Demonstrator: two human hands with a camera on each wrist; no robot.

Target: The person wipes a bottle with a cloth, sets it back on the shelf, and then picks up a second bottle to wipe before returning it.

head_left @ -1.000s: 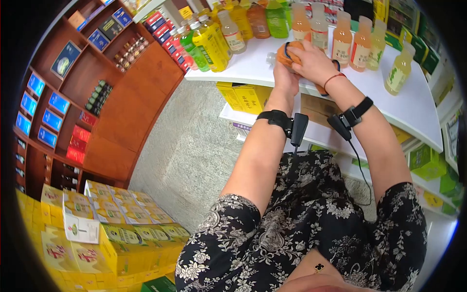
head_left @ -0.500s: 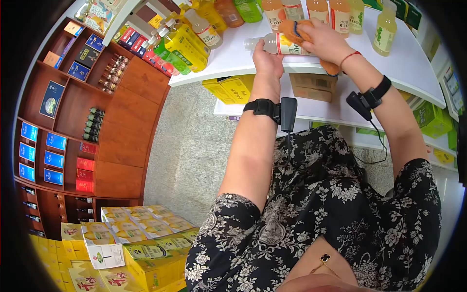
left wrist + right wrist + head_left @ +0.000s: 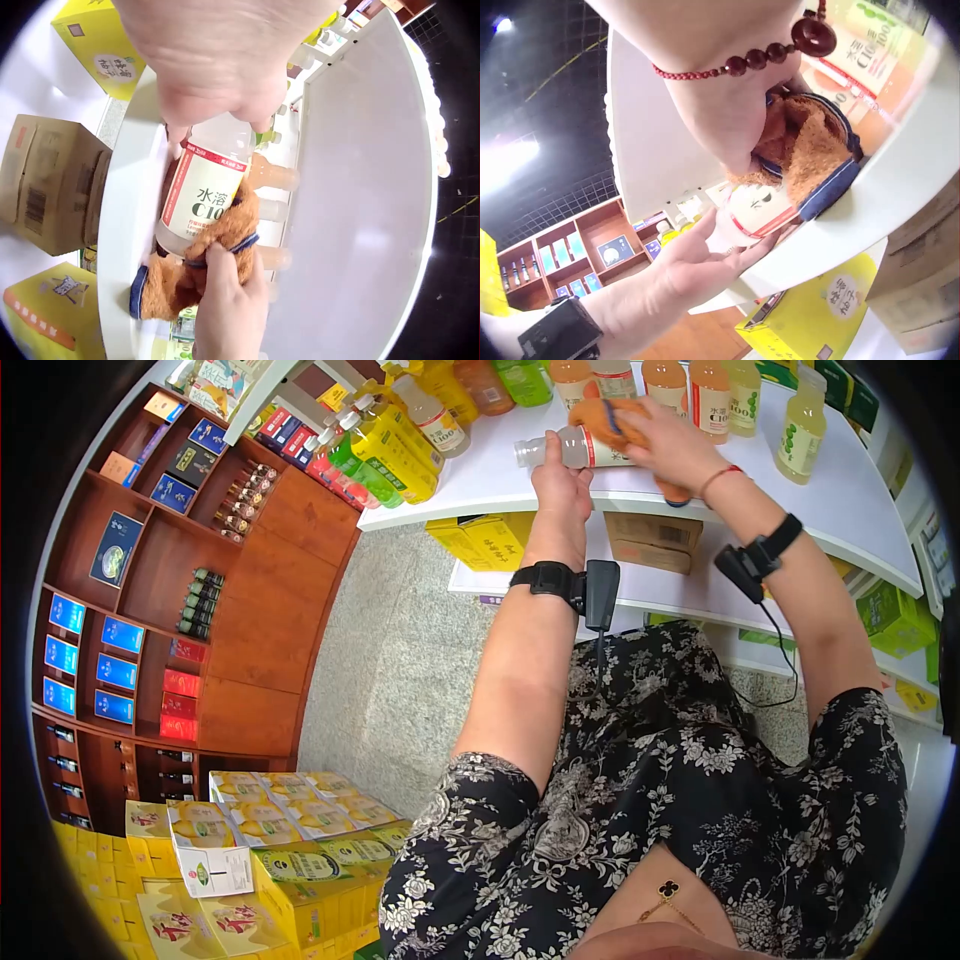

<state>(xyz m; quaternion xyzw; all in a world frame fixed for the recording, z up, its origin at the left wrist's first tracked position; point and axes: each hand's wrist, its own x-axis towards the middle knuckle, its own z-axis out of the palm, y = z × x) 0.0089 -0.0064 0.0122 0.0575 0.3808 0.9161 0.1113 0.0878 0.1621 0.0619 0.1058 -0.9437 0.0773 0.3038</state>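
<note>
A clear bottle with a white and red label [image 3: 202, 187] lies sideways over the front of the white shelf [image 3: 480, 488], its cap end toward the left in the head view. My left hand [image 3: 562, 488] grips it near the neck, thumb across the top and fingers underneath. My right hand [image 3: 682, 452] holds an orange-brown cloth with navy edging [image 3: 603, 422] against the label and base end. In the left wrist view, right-hand fingers [image 3: 221, 274] pinch the bunched cloth. The cloth covers part of the label, and a loose end hangs by the shelf edge.
Upright bottles of pale orange drink [image 3: 710, 410] stand behind the hands; a yellow-green bottle [image 3: 801, 435] stands at the right. Yellow bottles [image 3: 395, 455] crowd the left. Below are a yellow box [image 3: 480, 542] and a brown carton [image 3: 652, 542]. Stacked yellow cartons [image 3: 320, 900] sit on the lower left.
The bottle, mostly hidden under cloth and hands at first, now shows its neck and label. My right hand has drawn the cloth toward the base, and the bottle has turned, showing another label side.
</note>
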